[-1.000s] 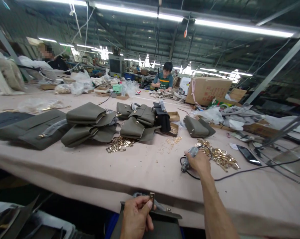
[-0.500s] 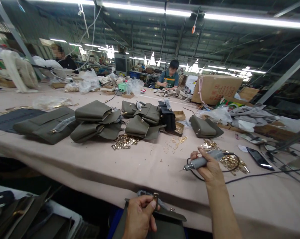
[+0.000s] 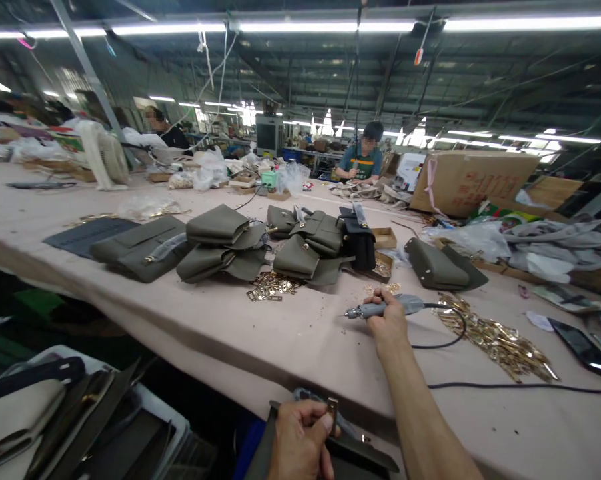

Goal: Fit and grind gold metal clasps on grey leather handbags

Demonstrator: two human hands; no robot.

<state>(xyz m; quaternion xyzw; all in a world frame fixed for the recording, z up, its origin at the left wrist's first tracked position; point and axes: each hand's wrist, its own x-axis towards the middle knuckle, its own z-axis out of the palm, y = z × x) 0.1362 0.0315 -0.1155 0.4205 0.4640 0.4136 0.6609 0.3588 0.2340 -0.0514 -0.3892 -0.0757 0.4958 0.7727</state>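
You have brought your right hand (image 3: 388,323) across to the left, carrying the grey power driver (image 3: 375,310) away from the pile of gold pieces (image 3: 500,340), which it partly covered a second ago. The driver's tip, then pointing toward you, now points left. Its black cord (image 3: 445,307) arcs out behind it. Your view has swung left, showing more of the white crate (image 3: 173,427) at lower left.
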